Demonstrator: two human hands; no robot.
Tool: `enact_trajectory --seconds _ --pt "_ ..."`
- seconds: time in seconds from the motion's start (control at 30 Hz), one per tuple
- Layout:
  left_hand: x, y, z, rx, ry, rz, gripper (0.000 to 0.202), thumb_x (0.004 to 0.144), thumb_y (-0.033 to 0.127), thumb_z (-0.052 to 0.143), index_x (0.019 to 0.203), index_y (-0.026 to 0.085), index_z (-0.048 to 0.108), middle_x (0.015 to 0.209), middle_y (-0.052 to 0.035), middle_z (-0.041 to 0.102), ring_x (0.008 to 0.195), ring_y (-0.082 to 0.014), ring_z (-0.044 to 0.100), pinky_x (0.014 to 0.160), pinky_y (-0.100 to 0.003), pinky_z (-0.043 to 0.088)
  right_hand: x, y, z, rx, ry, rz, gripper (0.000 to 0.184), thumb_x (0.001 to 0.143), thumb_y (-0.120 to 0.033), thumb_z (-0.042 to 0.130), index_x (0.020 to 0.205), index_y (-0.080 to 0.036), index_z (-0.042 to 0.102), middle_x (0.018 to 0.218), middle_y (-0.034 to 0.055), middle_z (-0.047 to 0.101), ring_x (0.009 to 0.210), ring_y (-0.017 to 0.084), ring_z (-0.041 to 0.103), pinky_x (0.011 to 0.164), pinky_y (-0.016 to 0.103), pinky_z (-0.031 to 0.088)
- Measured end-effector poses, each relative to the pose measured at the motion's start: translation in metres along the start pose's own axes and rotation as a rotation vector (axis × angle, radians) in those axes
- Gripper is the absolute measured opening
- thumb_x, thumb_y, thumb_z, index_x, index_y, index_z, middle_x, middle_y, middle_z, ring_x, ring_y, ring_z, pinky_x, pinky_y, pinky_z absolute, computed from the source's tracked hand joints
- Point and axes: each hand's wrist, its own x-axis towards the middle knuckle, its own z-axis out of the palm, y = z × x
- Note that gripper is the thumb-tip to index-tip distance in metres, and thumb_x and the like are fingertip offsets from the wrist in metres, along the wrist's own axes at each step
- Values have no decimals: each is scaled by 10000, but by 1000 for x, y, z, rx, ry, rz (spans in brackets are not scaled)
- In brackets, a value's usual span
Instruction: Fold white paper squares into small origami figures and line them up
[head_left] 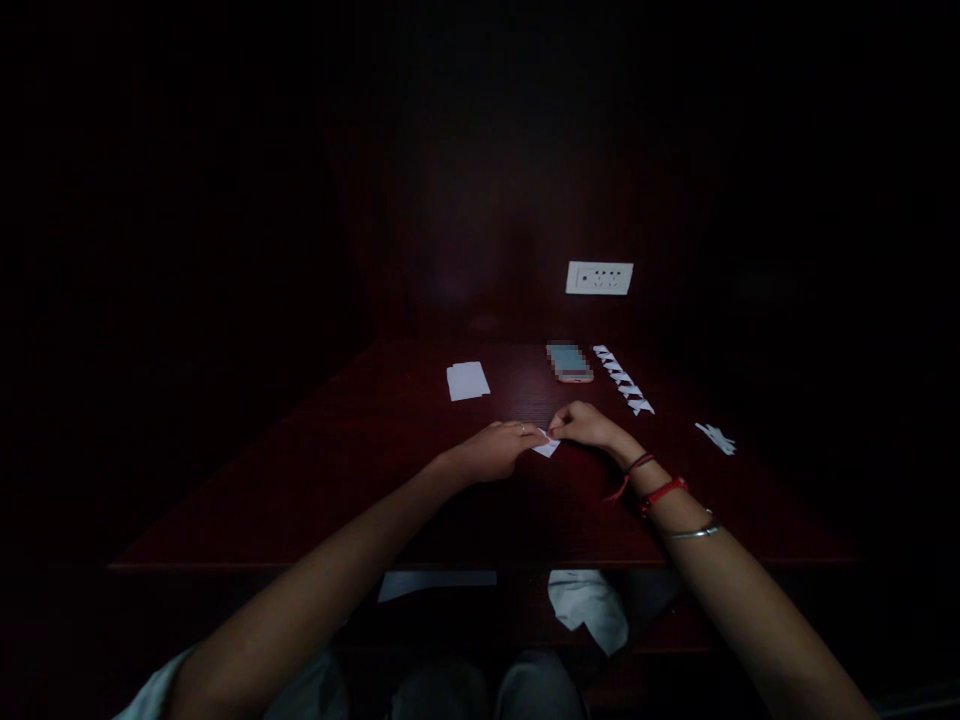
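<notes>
While you've got loose sheets point(592, 605) sitting in your lap, way nearer you than the phone point(569, 362), any knee shift could dump them on the floor, imo. Up on the table point(300, 480), your left hand point(495, 450) and right hand point(589, 425) are both pinched narrow on the small paper piece point(547, 446), which sits low over the wood just on your side of the phone. It's really dark there, so I'd guess an edge could end up crooked without you noticing.

Reply: Agreed, and your bracelets point(664, 490) hang low, to the right of the phone and nearer you. They might snag or drag a corner. Tug too hard with that fingertip grip and the piece could tear. Mind your right forearm too: the row of folded pieces point(622, 380) lies just right of the phone, with a scrap point(716, 437) further right, and one sweep would scatter them. The paper stack point(467, 381) left of the phone looks safe. The wall socket point(598, 278) beyond the phone is well clear.
</notes>
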Motion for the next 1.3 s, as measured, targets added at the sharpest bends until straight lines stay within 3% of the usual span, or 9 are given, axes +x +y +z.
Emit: enact_trajectory --seconds 0.2,0.4,0.57,0.7,0.87,1.17,1.3 --pt "2 -2 1 -15 -29 -23 560 656 8 343 1147 278 340 1192 17 368 1048 -157 354 832 -284 293 2 3 2 15 71 65 183 542 -267 588 671 -137 590 639 14 590 565 97 509 510 182 363" --pt "1 -3 2 -30 -23 -21 549 650 -1 336 1130 264 363 1181 14 381 1054 -155 346 847 -290 280 -3 4 0 8 160 14 146 585 -245 561 686 -140 570 619 5 566 546 83 489 516 187 361" --pt "0 -4 4 -39 -13 -19 546 648 -2 338 1122 268 375 1183 19 382 1057 -161 341 844 -292 283 -6 6 -1 81 112 -141 202 612 -314 552 708 -137 568 658 10 554 590 83 481 558 194 370" --pt "0 -5 5 -23 -10 -19 549 656 0 331 1131 273 360 1186 20 375 1056 -155 339 847 -293 276 -5 9 -1 129 109 -129 250 627 -358 537 732 -131 548 641 6 537 571 80 470 546 198 370" --pt "0 -5 4 -13 -17 -6 555 662 18 331 1152 279 331 1186 15 369 1053 -157 338 833 -291 284 -4 11 1 112 81 -130 312 546 -334 615 775 -139 533 617 -16 526 543 75 457 524 194 356" --pt "2 -4 3 -32 -16 -12 562 654 5 329 1140 285 345 1188 32 368 1056 -152 334 852 -293 272 3 8 5 319 67 92 206 469 -150 616 645 -133 509 577 -39 478 518 59 437 504 181 352" --pt "1 -3 3 -46 -12 -19 556 646 -4 331 1127 272 365 1180 29 379 1048 -151 346 849 -286 278 3 9 3 371 134 166 159 477 -100 580 610 -135 498 543 -45 474 481 52 419 479 177 338"
